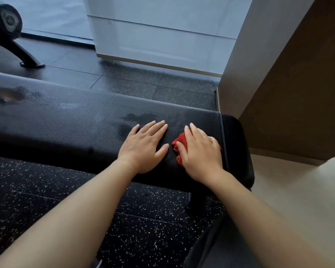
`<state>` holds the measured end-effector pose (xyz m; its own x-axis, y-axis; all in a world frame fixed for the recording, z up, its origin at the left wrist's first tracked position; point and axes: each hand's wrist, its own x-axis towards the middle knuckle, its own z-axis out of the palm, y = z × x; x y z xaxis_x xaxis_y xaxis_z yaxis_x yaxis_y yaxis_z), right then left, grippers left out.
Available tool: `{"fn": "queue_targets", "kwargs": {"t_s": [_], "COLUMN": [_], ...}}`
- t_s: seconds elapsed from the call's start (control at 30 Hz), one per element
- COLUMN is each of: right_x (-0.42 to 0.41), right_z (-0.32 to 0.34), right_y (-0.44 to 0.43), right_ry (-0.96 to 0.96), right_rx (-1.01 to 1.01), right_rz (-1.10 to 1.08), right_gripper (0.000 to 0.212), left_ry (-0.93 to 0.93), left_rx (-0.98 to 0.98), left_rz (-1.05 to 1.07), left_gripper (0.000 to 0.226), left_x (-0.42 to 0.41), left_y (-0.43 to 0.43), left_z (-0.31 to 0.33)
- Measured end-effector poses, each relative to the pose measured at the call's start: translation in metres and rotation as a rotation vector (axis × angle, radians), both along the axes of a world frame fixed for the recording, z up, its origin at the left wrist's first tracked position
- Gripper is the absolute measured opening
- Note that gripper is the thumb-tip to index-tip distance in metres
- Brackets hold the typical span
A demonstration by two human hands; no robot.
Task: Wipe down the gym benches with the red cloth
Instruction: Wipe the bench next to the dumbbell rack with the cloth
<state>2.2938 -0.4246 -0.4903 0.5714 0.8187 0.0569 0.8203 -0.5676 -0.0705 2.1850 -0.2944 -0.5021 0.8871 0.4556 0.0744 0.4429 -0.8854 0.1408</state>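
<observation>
Both hands lie palm-down on the right end of the black bench. The right hand presses flat on the red cloth, with its fingers stretched forward and only slightly bent and its thumb laid along the cloth's left side. It covers most of the cloth, so only a crumpled red fringe shows beside the thumb. Whether any fold is pinched beneath the palm cannot be seen, though the fingers look straight rather than curled. The left hand rests just beside it, apart from the cloth. It is flat and relaxed, fingers together, thumb spread toward the right hand, and it holds nothing.

The cloth sits on the padded top near the stitched seam that crosses the bench close to its rounded end. The upholstery is pebbled, black and glossy. A dull damp-looking patch lies just beyond the left fingertips, and another smear shows far along the pad at the left edge of view.

Under and around the bench is a dark rubber floor flecked with white. Beyond the bench stands a white panelled cabinet. A beige wall corner rises right beside the bench end, with pale flooring at its foot. A black machine leg stands on the floor at the upper left, well apart from the hands.
</observation>
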Motion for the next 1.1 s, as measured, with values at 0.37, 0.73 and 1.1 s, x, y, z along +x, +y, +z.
{"fn": "queue_targets", "kwargs": {"t_s": [0.37,0.73,1.1], "right_x": [0.024,0.039,0.075], "right_z": [0.006,0.004,0.008], "right_y": [0.043,0.06,0.12], "right_ry": [0.023,0.028,0.024], "right_rx": [0.022,0.03,0.007], "right_rz": [-0.012,0.006,-0.062], "right_gripper": [0.06,0.058,0.046], "left_ry": [0.018,0.001,-0.021], "left_rx": [-0.004,-0.017,0.008], "left_rz": [0.022,0.052,0.064], "left_gripper": [0.065,0.087,0.094], "left_x": [0.002,0.004,0.005], "left_y": [0.002,0.004,0.003], "left_z": [-0.001,-0.001,0.001]}}
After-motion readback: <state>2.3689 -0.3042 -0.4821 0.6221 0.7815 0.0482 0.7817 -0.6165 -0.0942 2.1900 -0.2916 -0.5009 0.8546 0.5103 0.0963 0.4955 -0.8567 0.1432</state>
